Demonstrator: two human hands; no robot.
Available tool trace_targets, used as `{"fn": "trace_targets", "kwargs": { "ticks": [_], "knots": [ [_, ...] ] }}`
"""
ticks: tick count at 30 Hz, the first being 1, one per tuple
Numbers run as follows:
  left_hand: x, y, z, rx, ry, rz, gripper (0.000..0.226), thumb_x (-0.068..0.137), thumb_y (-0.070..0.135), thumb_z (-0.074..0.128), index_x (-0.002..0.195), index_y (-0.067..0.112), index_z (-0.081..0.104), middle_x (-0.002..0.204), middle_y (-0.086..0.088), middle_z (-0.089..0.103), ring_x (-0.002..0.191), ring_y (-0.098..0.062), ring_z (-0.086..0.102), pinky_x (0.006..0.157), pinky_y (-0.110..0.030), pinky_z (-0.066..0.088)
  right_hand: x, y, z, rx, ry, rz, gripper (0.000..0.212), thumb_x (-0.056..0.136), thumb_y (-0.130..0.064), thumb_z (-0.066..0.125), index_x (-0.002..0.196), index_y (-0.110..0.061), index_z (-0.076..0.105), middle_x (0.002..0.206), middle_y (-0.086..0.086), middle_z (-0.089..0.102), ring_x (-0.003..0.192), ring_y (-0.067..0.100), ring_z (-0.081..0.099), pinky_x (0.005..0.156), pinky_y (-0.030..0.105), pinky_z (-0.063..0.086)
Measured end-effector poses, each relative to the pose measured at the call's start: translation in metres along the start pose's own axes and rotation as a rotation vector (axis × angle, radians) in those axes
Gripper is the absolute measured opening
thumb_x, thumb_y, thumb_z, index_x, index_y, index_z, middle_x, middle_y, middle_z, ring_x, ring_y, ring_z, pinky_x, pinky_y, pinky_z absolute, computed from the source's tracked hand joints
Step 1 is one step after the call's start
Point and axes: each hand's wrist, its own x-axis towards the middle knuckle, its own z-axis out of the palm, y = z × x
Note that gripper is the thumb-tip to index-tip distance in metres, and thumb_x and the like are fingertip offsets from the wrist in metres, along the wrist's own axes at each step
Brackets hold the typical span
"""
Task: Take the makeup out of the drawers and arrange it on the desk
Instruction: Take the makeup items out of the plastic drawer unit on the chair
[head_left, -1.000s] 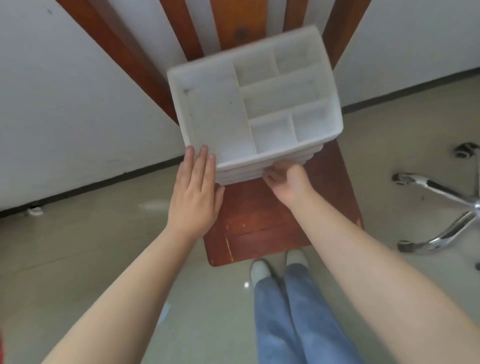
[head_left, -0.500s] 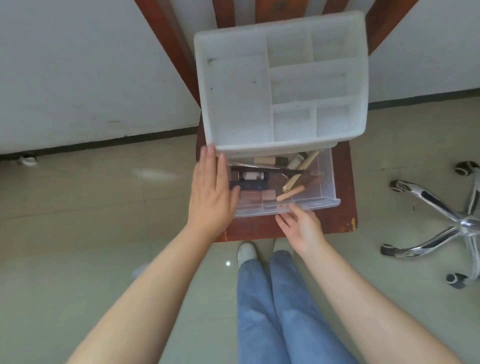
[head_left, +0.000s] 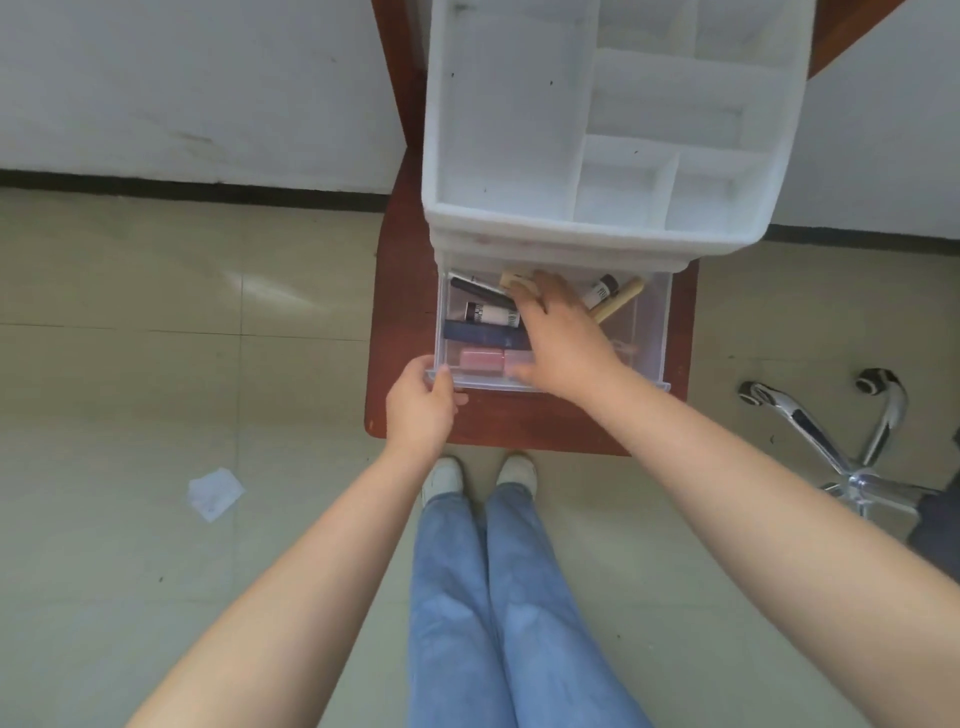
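Note:
A white compartmented organizer (head_left: 597, 228) stands on a red-brown wooden chair (head_left: 519, 421). Its clear lower drawer (head_left: 652, 332) is pulled out toward me. Inside lie makeup items: a black-and-white tube (head_left: 491, 314), a dark blue case (head_left: 478, 335), a pink compact (head_left: 480, 359), a tan stick (head_left: 621, 301) and another small tube (head_left: 600, 291). My left hand (head_left: 421, 410) grips the drawer's front left corner. My right hand (head_left: 563, 338) reaches into the drawer with fingers spread over the items, fingertips at a beige piece near the back. It hides the drawer's middle.
The organizer's top compartments hold nothing. A chrome office-chair base (head_left: 852, 447) with castors stands on the floor at the right. A scrap of paper (head_left: 213, 493) lies on the tiles at the left. My legs and shoes are just in front of the chair.
The drawer was pulled out. My left hand dropped from the organizer's side to the drawer's front corner. My right hand left the drawer front and moved in over the makeup.

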Motion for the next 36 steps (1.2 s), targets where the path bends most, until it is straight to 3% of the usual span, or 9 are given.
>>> {"fn": "trace_targets", "kwargs": {
  "ticks": [2,4,9,14,17,21,30,33,36],
  "knots": [
    [0.002,0.0,-0.003,0.009,-0.03,-0.001,0.033,0.097,0.011,0.038,0.126,-0.002,0.045,0.071,0.001,0.054,0.064,-0.013,0.057,0.088,-0.042,0.051,0.019,-0.003,0.004,-0.112,-0.098,0.037,0.096,0.075,-0.036,0.068,0.147,-0.022,0.005,0.152,0.014,0.004,0.14,0.035,0.005,0.114,0.05,0.014],
    [0.003,0.001,-0.005,0.015,-0.055,-0.002,0.033,0.097,0.011,0.038,0.126,-0.002,0.045,0.079,-0.005,0.056,0.066,-0.018,0.059,0.087,-0.042,0.052,0.028,-0.009,0.006,-0.207,-0.113,0.037,0.1,0.073,-0.037,0.07,0.146,-0.024,0.003,0.149,0.018,0.008,0.137,0.038,0.011,0.111,0.051,0.017],
    [0.007,0.002,-0.01,0.002,-0.104,-0.012,0.034,0.097,0.01,0.037,0.129,-0.002,0.043,0.082,-0.007,0.057,0.064,-0.012,0.057,0.082,-0.04,0.052,0.036,-0.029,0.004,-0.334,-0.042,-0.008,0.082,0.073,-0.026,0.069,0.138,-0.014,0.022,0.133,0.019,0.032,0.119,0.036,0.036,0.091,0.041,0.039],
    [0.008,0.001,-0.011,-0.002,-0.126,-0.024,0.035,0.098,0.009,0.036,0.131,-0.002,0.042,0.078,-0.003,0.053,0.064,-0.011,0.056,0.08,-0.037,0.052,0.039,-0.031,0.0,-0.156,-0.096,0.018,0.061,0.074,-0.023,0.071,0.122,-0.009,0.037,0.111,0.012,0.053,0.089,0.029,0.053,0.063,0.03,0.038],
    [0.007,0.002,-0.01,0.014,-0.119,-0.01,0.035,0.098,0.009,0.035,0.13,-0.002,0.042,0.085,-0.007,0.056,0.063,-0.009,0.056,0.078,-0.036,0.052,0.038,-0.031,-0.006,-0.071,-0.141,0.032,0.067,0.071,-0.027,0.076,0.123,-0.009,0.037,0.105,0.01,0.058,0.078,0.023,0.047,0.061,0.029,0.038],
    [0.006,0.005,-0.009,0.019,-0.111,-0.001,0.033,0.098,0.008,0.034,0.128,-0.003,0.043,0.079,-0.007,0.056,0.063,-0.01,0.056,0.08,-0.035,0.052,0.038,-0.028,-0.012,-0.02,-0.158,0.051,0.068,0.07,-0.03,0.077,0.123,-0.008,0.039,0.111,0.01,0.057,0.089,0.026,0.053,0.064,0.029,0.039],
    [0.004,0.007,-0.01,0.072,-0.127,-0.021,0.031,0.098,0.009,0.034,0.125,-0.001,0.046,0.088,-0.011,0.057,0.063,-0.014,0.057,0.07,-0.03,0.05,0.034,-0.021,-0.016,0.072,-0.145,0.065,0.043,0.074,-0.008,0.064,0.113,-0.008,0.048,0.11,0.014,0.058,0.081,0.025,0.046,0.065,0.027,0.036],
    [0.002,0.01,-0.017,0.302,-0.127,-0.009,0.036,0.096,0.016,0.039,0.13,0.003,0.043,0.101,-0.012,0.061,0.086,-0.028,0.062,0.087,-0.04,0.05,0.013,-0.014,-0.019,0.102,-0.042,0.109,0.04,0.074,-0.009,0.063,0.111,-0.01,0.048,0.106,0.012,0.06,0.086,0.028,0.053,0.063,0.029,0.038],
    [-0.008,0.021,-0.022,0.699,0.086,0.225,0.042,0.092,0.019,0.047,0.132,0.005,0.042,0.122,-0.017,0.05,0.115,-0.033,0.048,0.093,-0.04,0.04,-0.029,0.007,-0.026,0.286,0.022,0.225,0.044,0.074,-0.014,0.067,0.113,-0.015,0.047,0.101,0.008,0.057,0.087,0.027,0.053,0.065,0.027,0.038]
  ]
}}
